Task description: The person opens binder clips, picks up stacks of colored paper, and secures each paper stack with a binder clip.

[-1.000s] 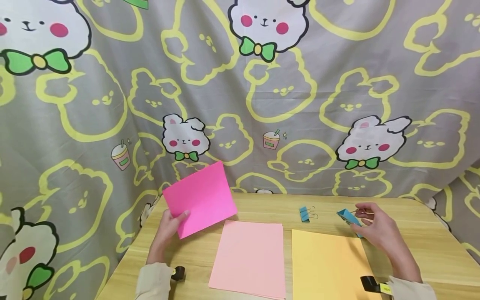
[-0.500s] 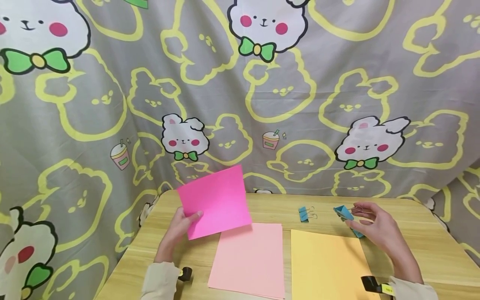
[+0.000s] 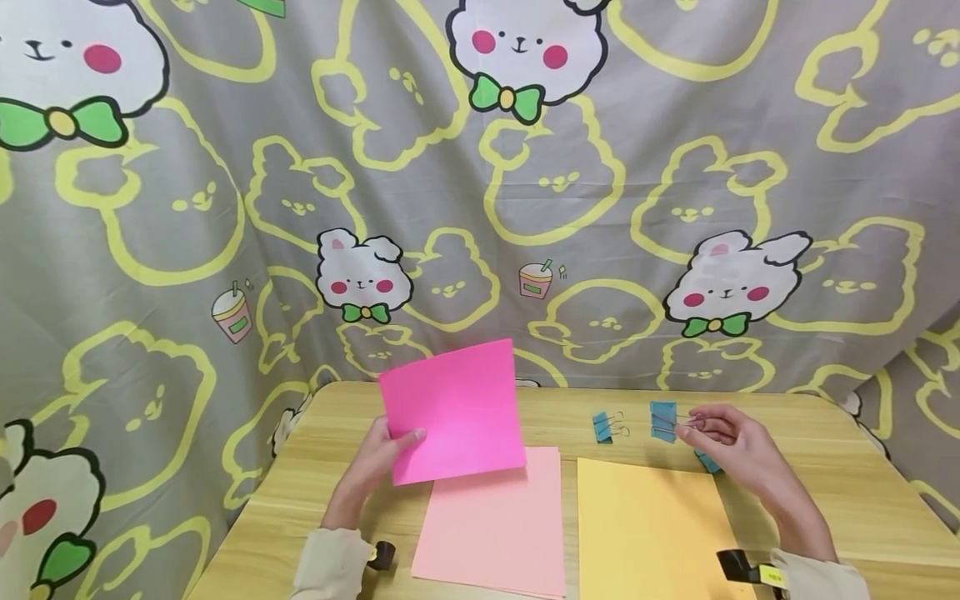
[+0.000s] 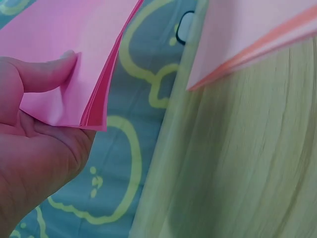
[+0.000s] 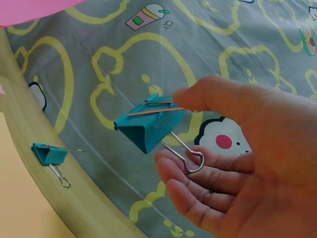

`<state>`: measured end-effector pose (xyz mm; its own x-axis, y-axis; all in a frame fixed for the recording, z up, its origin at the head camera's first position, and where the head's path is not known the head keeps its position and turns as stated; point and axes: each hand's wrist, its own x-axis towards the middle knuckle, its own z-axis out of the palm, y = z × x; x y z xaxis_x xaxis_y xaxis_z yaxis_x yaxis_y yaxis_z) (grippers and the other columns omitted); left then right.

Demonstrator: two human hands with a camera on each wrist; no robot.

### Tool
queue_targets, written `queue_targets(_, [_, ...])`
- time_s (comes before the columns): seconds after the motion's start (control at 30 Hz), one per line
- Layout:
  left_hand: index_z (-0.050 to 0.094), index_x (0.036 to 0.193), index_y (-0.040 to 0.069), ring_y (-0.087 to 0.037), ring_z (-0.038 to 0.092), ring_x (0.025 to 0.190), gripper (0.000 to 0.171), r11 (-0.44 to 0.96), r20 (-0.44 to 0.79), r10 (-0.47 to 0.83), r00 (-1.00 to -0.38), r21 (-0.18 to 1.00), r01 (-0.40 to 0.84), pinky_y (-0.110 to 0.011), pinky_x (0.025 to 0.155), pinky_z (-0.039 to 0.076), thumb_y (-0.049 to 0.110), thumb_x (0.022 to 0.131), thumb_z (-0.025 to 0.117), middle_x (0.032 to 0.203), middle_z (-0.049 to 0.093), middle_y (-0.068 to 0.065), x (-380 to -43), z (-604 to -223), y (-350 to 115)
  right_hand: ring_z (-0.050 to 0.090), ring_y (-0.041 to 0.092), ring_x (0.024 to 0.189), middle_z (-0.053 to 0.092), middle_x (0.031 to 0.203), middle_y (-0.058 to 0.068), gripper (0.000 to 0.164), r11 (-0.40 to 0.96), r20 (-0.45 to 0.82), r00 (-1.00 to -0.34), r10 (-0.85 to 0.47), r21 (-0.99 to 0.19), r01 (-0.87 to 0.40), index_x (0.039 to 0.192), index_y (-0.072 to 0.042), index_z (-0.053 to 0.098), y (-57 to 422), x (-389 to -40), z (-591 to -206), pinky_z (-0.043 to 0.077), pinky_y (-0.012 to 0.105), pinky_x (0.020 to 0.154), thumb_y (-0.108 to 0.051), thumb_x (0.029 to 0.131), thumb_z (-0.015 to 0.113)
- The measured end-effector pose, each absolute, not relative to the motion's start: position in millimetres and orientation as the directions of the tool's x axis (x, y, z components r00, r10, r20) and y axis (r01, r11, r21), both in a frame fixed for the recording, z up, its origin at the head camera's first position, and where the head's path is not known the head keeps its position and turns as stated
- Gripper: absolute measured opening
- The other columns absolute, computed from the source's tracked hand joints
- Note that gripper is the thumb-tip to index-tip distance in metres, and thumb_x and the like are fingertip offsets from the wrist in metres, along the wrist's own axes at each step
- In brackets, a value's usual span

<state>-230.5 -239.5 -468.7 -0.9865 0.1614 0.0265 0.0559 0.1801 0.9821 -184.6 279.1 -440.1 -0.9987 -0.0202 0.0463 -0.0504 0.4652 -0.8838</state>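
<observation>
My left hand (image 3: 378, 458) holds a thin stack of bright pink paper (image 3: 457, 408) by its lower left part, thumb across the front. Several layered edges of that paper (image 4: 94, 101) show in the left wrist view. My right hand (image 3: 742, 450) pinches a blue binder clip (image 3: 663, 422) in the air by its wire handles. In the right wrist view the thumb lies on one handle of the clip (image 5: 148, 126), and the fingers are curled beneath the other handle. A second blue binder clip (image 3: 708, 462) lies on the table, partly hidden behind the right hand.
Another blue binder clip (image 3: 603, 427) lies on the wooden table (image 3: 540, 417) toward the back. A light pink paper stack (image 3: 495, 533) lies in the middle, partly covered by the raised pink paper. Yellow paper (image 3: 652, 533) lies right of it. A patterned curtain (image 3: 450, 208) hangs behind.
The bright pink paper has moved right with my left hand, over the light pink stack. My right hand has shifted slightly left with its binder clip, turning the clip and bringing it clear of the one behind.
</observation>
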Motion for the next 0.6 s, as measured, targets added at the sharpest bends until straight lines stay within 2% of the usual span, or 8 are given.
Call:
queue_targets(0.13, [0.058,0.115,-0.013,-0.019,0.067,0.083,0.025,0.165,0.028,0.197,-0.980,0.984,0.062,-0.031,0.075,0.056,0.004,0.098,0.065,0.094,0.069,-0.011,-228,-467,-233,0.065,0.008,0.091,0.066,0.105,0.005,0.054,0.436,0.030,-0.999,-0.037,-0.899,-0.043,0.133,0.004,0.049,275,-185,-438,0.053,0.024,0.079,-0.035,0.101,0.068])
queue_targets(0.37, [0.060,0.107,-0.008,-0.017,0.062,0.081,0.019,0.189,0.007,0.220,-0.975,0.981,0.050,-0.030,0.074,0.052,0.006,0.097,0.068,0.088,0.065,-0.007,-230,-472,-220,0.065,0.008,0.095,0.065,0.112,0.009,0.056,0.426,0.050,-0.997,-0.052,-0.902,-0.068,0.137,0.005,0.053,267,-187,-440,0.054,0.025,0.079,-0.034,0.100,0.069])
queue_targets(0.6, [0.059,0.113,-0.010,-0.019,0.065,0.084,0.024,0.191,0.022,0.245,-0.969,0.979,0.070,-0.032,0.077,0.054,0.007,0.097,0.067,0.095,0.068,-0.011,-230,-477,-212,0.069,0.011,0.095,0.068,0.113,0.015,0.051,0.420,0.061,-0.991,-0.122,-0.901,-0.107,0.138,0.007,0.052,262,-189,-446,0.056,0.029,0.080,-0.028,0.103,0.065])
